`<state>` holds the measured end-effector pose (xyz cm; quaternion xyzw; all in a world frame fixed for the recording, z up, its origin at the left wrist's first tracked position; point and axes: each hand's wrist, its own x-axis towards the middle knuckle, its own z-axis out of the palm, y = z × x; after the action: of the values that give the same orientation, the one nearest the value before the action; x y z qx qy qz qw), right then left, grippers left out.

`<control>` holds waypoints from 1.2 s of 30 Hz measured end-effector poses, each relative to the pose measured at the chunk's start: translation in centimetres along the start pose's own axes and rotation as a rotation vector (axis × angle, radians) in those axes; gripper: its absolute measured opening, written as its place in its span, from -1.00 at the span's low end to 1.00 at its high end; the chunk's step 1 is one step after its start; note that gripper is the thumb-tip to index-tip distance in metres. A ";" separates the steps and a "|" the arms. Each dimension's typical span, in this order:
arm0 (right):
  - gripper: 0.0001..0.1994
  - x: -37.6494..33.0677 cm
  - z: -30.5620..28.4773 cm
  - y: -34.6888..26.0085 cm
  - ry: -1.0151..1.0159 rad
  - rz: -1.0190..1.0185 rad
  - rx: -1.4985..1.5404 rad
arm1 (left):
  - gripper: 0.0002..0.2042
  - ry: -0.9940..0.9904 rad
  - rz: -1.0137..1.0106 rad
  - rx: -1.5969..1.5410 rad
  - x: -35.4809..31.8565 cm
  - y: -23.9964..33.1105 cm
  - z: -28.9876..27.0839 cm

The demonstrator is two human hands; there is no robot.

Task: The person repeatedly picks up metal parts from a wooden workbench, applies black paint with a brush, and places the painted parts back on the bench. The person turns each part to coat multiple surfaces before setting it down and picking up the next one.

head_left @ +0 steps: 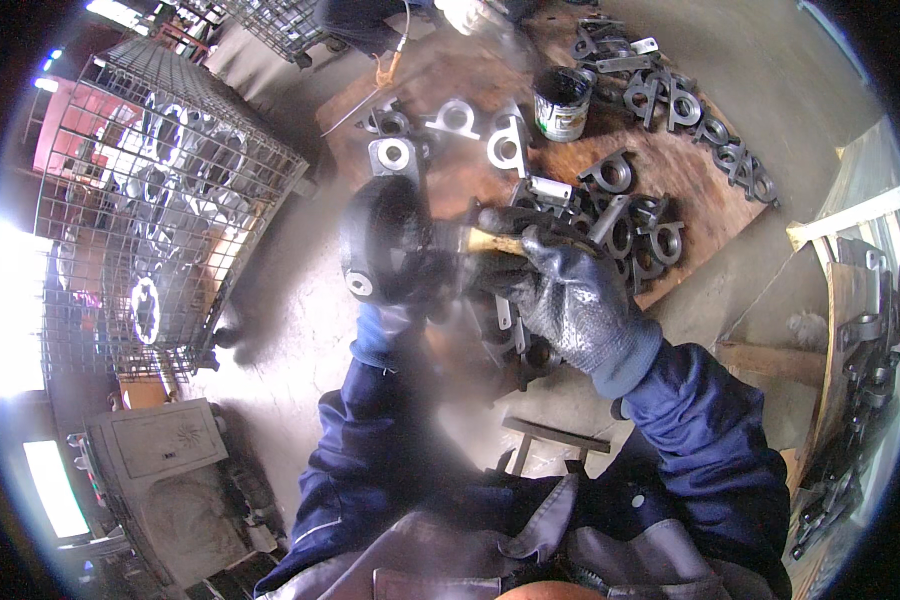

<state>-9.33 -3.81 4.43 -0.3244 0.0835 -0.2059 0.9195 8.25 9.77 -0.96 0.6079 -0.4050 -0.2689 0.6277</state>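
Observation:
My left hand [398,318], mostly hidden behind the part and a blurred patch, holds up a black ring-shaped metal bracket [370,235] with a pale bolt-hole face. My right hand [575,300], in a grey coated glove, closes round the wooden handle of a paintbrush [495,242]. The brush points left toward the bracket; haze hides its bristles, so I cannot tell whether they touch. Beneath the hands, several dark metal brackets [618,235] lie on a brown board [710,220]. An open bucket [562,118] with a blackened inside stands beyond my right hand.
A wire cage [170,200] full of metal parts stands at left, above a grey metal cabinet [165,445]. Another person's gloved hand [462,14] shows at the far edge. Near my legs is a wooden stool [560,438]. A crate of dark parts [860,350] lines the right.

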 end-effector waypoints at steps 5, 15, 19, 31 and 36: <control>-0.62 -0.9 1.0 1.3 0.219 0.053 0.141 | -0.72 0.030 -0.018 -0.002 -0.1 -0.4 -0.3; -0.56 -0.3 0.7 1.4 0.084 0.140 0.226 | -0.56 0.255 0.059 -0.014 1.1 1.9 2.1; -0.59 -0.1 -0.3 1.6 -0.075 0.034 0.317 | -0.49 0.252 0.039 -0.054 2.0 2.3 1.8; -0.54 1.7 -4.9 -1.7 0.125 -0.194 -0.022 | -0.33 0.175 0.155 0.690 1.5 0.1 -0.2; -0.59 2.9 -4.8 -0.4 0.132 -0.189 0.020 | -0.42 0.035 0.114 0.562 0.6 -1.3 2.8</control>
<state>-8.18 -8.05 0.89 -0.3075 0.1108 -0.3132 0.8917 6.46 7.61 -2.30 0.7387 -0.4865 -0.0998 0.4556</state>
